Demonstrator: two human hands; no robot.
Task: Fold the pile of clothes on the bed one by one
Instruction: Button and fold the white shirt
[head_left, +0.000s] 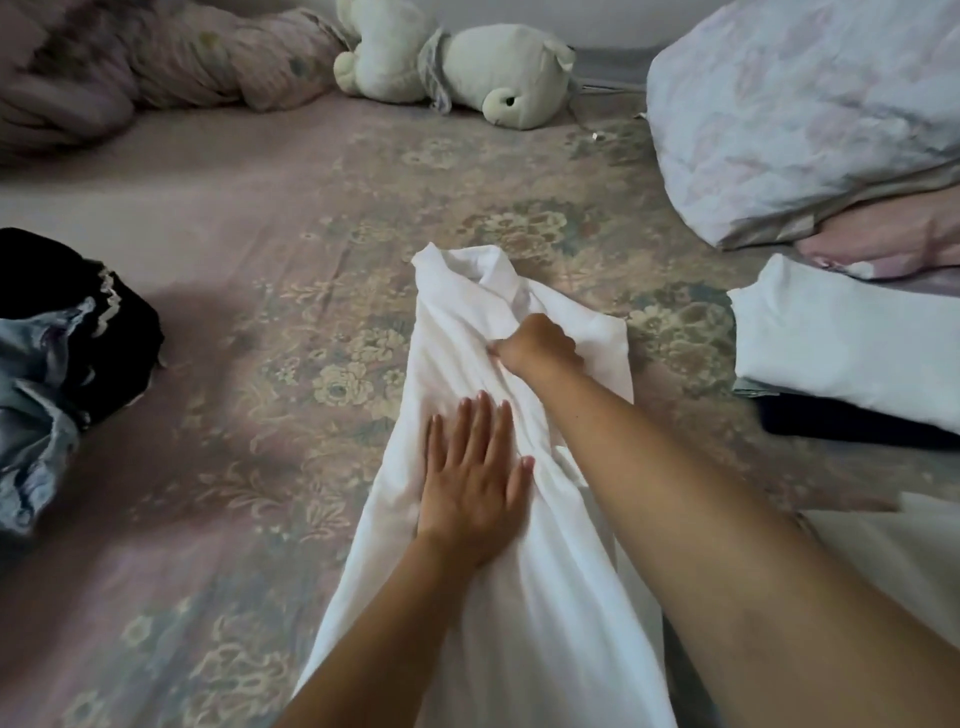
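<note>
White cotton garment, long and narrow, lies lengthwise at the centre of the floral pink bed sheet, running from six o'clock up toward twelve, its far end bunched in soft folds. The left hand lies flat on its middle, fingers straight and spread, pressing the cloth down and gripping nothing. The right hand, just beyond it toward twelve, is fisted around a gather of the fabric near the bunched end. This looks like the smoothing-and-folding step on one piece; the next move likely calls for drawing the gripped end back over the pinned middle, keeping the edges lined up. At three o'clock a folded white cloth rests on something dark, probably finished work. At nine o'clock sits the unfolded heap: a black lace-trimmed garment over blue denim. Farther out, a white plush bear lies at twelve, and a pale floral pillow at two.
</note>
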